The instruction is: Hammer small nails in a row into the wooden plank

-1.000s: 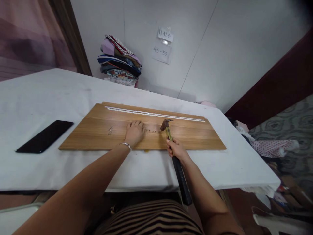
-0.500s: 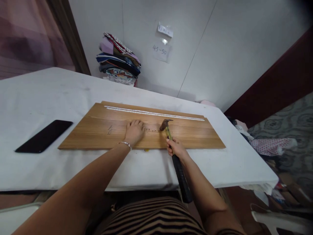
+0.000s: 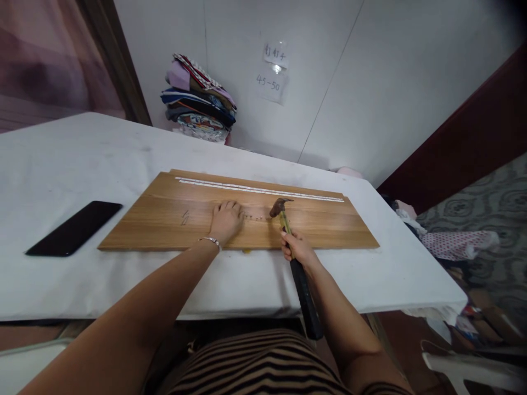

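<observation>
Moved since a second ago: your hammer head is sitting a touch higher and further toward the right of the frame than it was; your left hand is staying where it was on the board.
Step in hand: you are, by the look of it, driving a short row of nails into the board, and the head is hovering just above the right end of that row.
Right hand: your right hand is wrapping tight around the hammer, gripping where the yellow neck meets the black handle; the handle's end is hanging off the near edge of the tabletop.
Left hand: it is lying palm down with the fingers close together, pressing on the board just left of the nails and pinching nothing.
Next move calls for: a short, square blow on the end nail, with your left fingertips keeping clear of the head.
Board, place: it is lying flat at the centre of the frame, its long side running across.
Board, look: it is showing warm brown grain, a pale strip along its far edge and a pencil mark left of your hand.
Nails, look: they are reading as tiny dark dots; how deep they are sitting is too small to tell.
Nearby: a dark phone is resting at the left of the frame, well apart from the board.
</observation>
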Demonstrator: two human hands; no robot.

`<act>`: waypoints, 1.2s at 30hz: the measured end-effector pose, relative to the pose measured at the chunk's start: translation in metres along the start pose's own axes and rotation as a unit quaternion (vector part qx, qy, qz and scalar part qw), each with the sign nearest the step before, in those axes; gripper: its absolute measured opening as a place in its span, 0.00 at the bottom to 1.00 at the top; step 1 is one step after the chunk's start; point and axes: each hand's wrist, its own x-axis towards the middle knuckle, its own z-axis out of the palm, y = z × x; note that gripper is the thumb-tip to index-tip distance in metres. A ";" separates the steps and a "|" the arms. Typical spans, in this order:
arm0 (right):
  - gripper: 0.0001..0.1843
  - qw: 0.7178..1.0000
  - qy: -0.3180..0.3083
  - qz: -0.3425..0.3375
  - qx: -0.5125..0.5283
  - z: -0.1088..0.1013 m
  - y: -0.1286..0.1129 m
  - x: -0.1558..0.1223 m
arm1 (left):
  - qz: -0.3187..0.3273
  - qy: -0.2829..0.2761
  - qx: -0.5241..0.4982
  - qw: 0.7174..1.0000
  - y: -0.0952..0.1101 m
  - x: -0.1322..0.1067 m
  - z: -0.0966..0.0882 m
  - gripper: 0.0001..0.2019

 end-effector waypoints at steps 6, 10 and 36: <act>0.19 1.000 0.001 0.007 -0.001 0.000 -0.001 0.001 | -0.002 -0.009 0.013 1.000 0.002 0.000 -0.002 0.18; 0.20 1.000 -0.005 0.000 -0.001 0.000 -0.002 0.000 | 0.002 0.001 0.020 1.000 0.001 -0.001 -0.001 0.18; 0.21 1.000 -0.006 -0.002 0.004 0.001 -0.002 0.001 | 0.011 0.003 0.027 1.000 -0.002 0.001 0.001 0.17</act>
